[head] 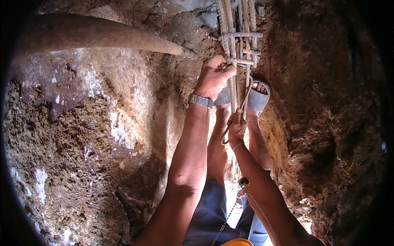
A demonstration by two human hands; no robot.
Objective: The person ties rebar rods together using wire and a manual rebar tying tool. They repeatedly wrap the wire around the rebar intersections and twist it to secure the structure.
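A bundle of long ribbed steel rebars (228, 27) runs down from the top between my feet, crossed by several short rusty stirrups (241, 35). My left hand (217, 73), with a metal watch at its wrist, is curled at the left side of the bars, just below a stirrup; whether it grips a bar or wire is not clear. Lower down, my right hand (237, 124) has its fingers closed on a bent thin metal rod (247, 95), which loops out below the hand and reaches up beside the right-hand bars.
A thick rusty pipe or pole (123, 35) slants in from the upper left, ending near my left hand. Rough earth and rock walls (123, 123) rise on both sides. My sandalled feet (258, 95) stand on both sides of the bars. A pendant on a chain (244, 181) hangs before me.
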